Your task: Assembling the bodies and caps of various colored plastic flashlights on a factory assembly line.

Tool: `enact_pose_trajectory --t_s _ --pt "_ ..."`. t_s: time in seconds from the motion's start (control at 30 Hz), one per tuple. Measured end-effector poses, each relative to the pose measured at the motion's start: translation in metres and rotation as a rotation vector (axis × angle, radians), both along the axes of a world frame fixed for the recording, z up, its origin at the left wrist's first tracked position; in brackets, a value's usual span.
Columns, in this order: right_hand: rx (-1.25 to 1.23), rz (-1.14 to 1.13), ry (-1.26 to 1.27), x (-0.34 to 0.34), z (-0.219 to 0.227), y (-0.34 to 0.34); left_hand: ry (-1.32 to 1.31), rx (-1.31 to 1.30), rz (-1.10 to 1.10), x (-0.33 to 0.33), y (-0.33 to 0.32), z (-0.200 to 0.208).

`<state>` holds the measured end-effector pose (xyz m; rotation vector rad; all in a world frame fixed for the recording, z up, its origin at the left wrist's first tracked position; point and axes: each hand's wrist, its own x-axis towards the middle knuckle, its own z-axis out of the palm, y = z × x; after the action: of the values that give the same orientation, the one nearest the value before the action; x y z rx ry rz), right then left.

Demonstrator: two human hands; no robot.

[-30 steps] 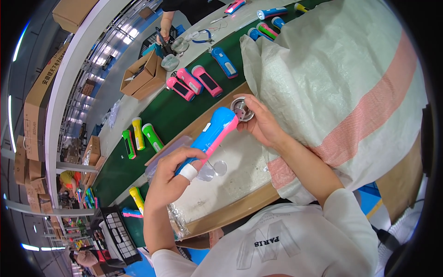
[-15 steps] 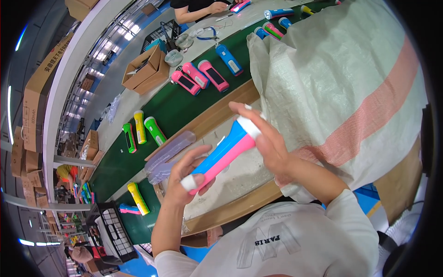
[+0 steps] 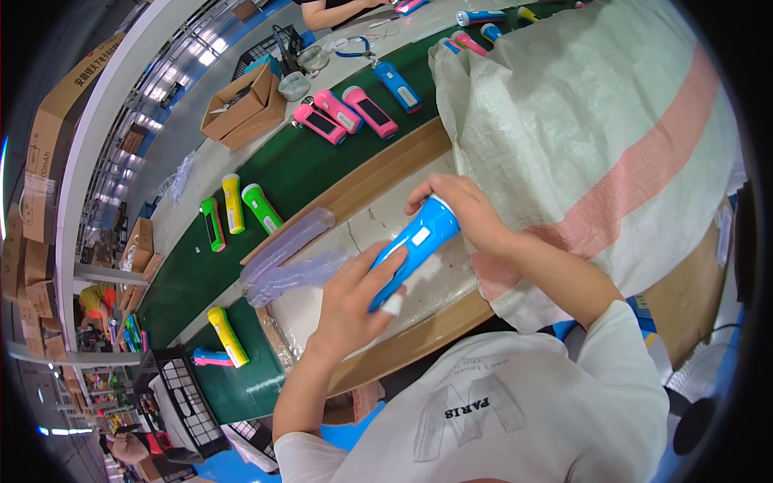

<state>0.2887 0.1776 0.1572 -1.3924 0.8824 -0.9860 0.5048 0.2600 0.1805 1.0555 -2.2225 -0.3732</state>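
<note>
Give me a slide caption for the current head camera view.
Left hand grips a blue flashlight, with the right hand at its head, beside a white woven sack.

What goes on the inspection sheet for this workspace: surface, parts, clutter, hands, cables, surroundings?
Surface: green belt; pale tray with cardboard edges nearer the person.
Parts: held flashlight, blue, tilted; more flashlights lie on the belt.
Clutter: see-through plastic pieces at the tray's left part; open carton beyond the belt.
Hands: left hand around the held flashlight's narrow end; right hand around its wide end.
Cables: dark cord at far right; its run can't be traced.
Surroundings: white sack with pink stripe at right; black crate lower left; co-worker's arm beyond the belt.
</note>
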Motion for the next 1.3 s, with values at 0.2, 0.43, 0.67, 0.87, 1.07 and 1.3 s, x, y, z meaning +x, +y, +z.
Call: enact_pose_trajectory --t_s 0.2,0.43,0.67,0.87,1.07,1.3 --pt "0.427 0.015 -0.075 0.008 -0.004 -0.001 -0.132 -0.012 0.057 0.006 0.003 -0.029" --pt "0.288 -0.014 0.067 -0.001 -0.025 -0.009 0.065 0.184 0.039 -0.01 0.005 -0.026" --pt "0.314 0.163 -0.35 -0.011 0.018 0.008 1.51 1.349 -0.267 -0.004 0.01 -0.069" --pt "0.323 0.1 -0.437 -0.002 -0.002 0.021 1.131 1.214 0.004 -0.021 0.027 -0.069" --pt "0.3 -0.013 -0.417 0.011 -0.002 0.025 1.011 0.994 0.011 -0.031 0.028 -0.057" --pt "0.328 0.125 -0.669 0.018 -0.003 0.035 1.413 1.39 -0.12 -0.036 0.043 -0.062"
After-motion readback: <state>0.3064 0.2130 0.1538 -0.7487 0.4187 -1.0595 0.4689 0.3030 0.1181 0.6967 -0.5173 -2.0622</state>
